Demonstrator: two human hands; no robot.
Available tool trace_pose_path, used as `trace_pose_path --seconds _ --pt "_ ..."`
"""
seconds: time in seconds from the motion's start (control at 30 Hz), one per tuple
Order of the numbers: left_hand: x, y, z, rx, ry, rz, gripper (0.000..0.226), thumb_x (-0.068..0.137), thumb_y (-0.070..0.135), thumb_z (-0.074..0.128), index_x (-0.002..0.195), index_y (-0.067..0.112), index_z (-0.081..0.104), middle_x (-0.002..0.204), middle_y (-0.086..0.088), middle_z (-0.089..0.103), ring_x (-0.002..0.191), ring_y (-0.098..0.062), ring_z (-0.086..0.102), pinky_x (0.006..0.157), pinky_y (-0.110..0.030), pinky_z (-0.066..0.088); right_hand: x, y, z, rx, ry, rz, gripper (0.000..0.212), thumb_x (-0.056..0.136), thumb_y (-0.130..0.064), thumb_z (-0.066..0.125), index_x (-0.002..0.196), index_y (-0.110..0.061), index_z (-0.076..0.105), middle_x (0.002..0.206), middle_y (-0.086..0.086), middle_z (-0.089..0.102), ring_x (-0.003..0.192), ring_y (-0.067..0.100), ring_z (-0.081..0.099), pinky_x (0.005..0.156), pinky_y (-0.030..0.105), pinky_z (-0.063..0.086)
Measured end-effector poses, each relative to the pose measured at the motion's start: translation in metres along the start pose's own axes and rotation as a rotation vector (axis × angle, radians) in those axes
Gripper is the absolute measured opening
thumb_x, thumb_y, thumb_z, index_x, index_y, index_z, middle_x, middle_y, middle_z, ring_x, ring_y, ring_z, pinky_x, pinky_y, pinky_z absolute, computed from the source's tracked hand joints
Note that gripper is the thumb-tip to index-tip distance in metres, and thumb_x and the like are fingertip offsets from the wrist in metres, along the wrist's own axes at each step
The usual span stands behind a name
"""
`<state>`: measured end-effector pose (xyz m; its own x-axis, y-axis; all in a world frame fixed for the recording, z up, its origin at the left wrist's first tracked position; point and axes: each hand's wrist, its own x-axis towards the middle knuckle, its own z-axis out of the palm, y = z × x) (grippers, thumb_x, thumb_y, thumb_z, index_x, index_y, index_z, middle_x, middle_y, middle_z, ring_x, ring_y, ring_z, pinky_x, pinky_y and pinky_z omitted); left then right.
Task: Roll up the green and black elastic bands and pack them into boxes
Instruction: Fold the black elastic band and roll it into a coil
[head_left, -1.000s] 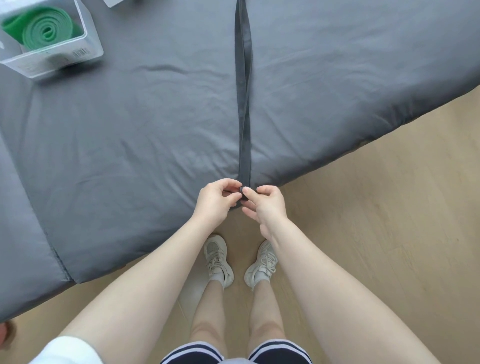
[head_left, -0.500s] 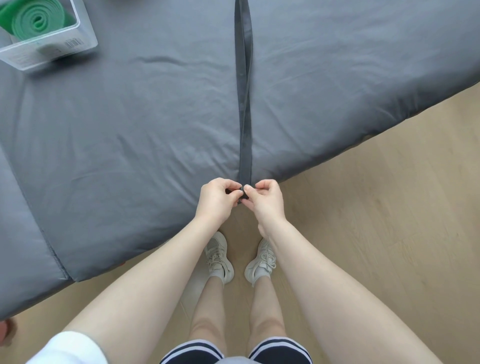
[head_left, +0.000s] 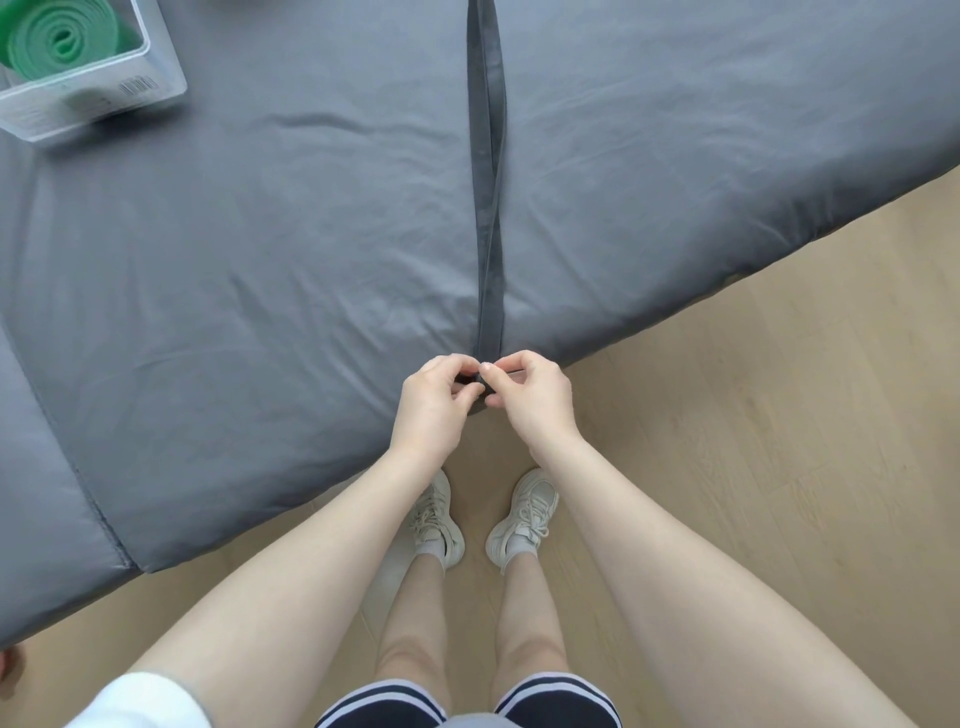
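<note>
- The long black elastic band (head_left: 486, 171) lies flat and stretched out straight across the grey fabric-covered mattress (head_left: 270, 270), running from the mattress's far side to its near edge, where the person stands.
- Its near end hangs just over that near edge, and both hands meet there.
- The left hand (head_left: 434, 402) has its fingers curled, with thumb and fingertips pinching the band's end.
- The right hand (head_left: 527, 397) is curled the same way, pinching the same end from the other side; the two hands' fingertips touch.
- How much of the end is rolled I cannot tell; the fingers cover it.
- At the mattress's far left corner stands a clear plastic box (head_left: 98, 101) with a barcode label, and inside it sits the rolled-up green elastic band (head_left: 57, 39), coiled tightly.
- Below the mattress's near edge is a light wooden floor (head_left: 779, 415), with the person's pale laced sneakers (head_left: 436, 519) side by side on it.
</note>
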<state>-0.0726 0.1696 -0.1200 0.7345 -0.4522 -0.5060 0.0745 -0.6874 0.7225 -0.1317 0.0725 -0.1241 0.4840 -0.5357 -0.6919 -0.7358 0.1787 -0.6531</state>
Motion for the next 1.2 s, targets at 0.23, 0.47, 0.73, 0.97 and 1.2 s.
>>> trace_pose_path --seconds 0.23,0.47,0.73,0.97,1.2 --pt "0.009 0.005 -0.005 -0.066 -0.022 -0.145 0.014 0.087 0.010 0.059 0.100 0.013 0.065 0.092 -0.006 0.069 0.082 -0.017 0.068 0.066 -0.007 0.046 0.002 0.003 -0.008 -0.125 -0.090 -0.067 0.016 0.088 -0.018 0.057 0.104 -0.021 0.059 0.083 -0.002 0.064 0.079 0.015 0.057 0.070 0.023 0.045" --pt "0.018 0.015 -0.007 -0.007 -0.043 -0.185 0.014 0.088 0.019 0.057 0.099 0.016 0.064 0.084 -0.002 0.067 0.087 -0.019 0.067 0.076 -0.025 0.048 0.004 0.000 -0.001 -0.197 -0.024 -0.117 0.018 0.091 -0.021 0.047 0.108 -0.026 0.044 0.079 0.002 0.067 0.074 0.027 0.062 0.074 0.039 0.051" --pt "0.042 0.032 -0.007 0.028 -0.033 -0.201 0.015 0.089 0.018 0.056 0.092 0.006 0.064 0.086 -0.007 0.068 0.068 -0.022 0.068 0.071 -0.030 0.053 0.012 -0.013 -0.005 -0.161 0.009 -0.109 0.012 0.091 -0.021 0.051 0.096 -0.019 0.061 0.069 0.000 0.064 0.060 0.015 0.063 0.073 0.035 0.055" --pt "0.059 0.037 -0.017 0.016 -0.084 -0.255 0.012 0.087 0.021 0.061 0.089 0.010 0.057 0.070 0.000 0.064 0.052 -0.011 0.064 0.064 -0.022 0.052 0.016 -0.020 0.001 -0.280 0.072 -0.140 0.022 0.092 -0.017 0.050 0.113 -0.014 0.053 0.088 -0.003 0.055 0.089 0.018 0.054 0.084 0.037 0.047" --pt "0.053 0.040 -0.018 -0.134 -0.125 -0.215 0.018 0.086 0.017 0.059 0.103 0.011 0.063 0.095 -0.001 0.068 0.075 -0.016 0.070 0.085 -0.030 0.053 0.017 -0.028 0.005 -0.111 0.203 -0.144 0.017 0.094 -0.010 0.044 0.098 -0.018 0.057 0.099 0.006 0.056 0.065 0.028 0.065 0.065 0.038 0.057"
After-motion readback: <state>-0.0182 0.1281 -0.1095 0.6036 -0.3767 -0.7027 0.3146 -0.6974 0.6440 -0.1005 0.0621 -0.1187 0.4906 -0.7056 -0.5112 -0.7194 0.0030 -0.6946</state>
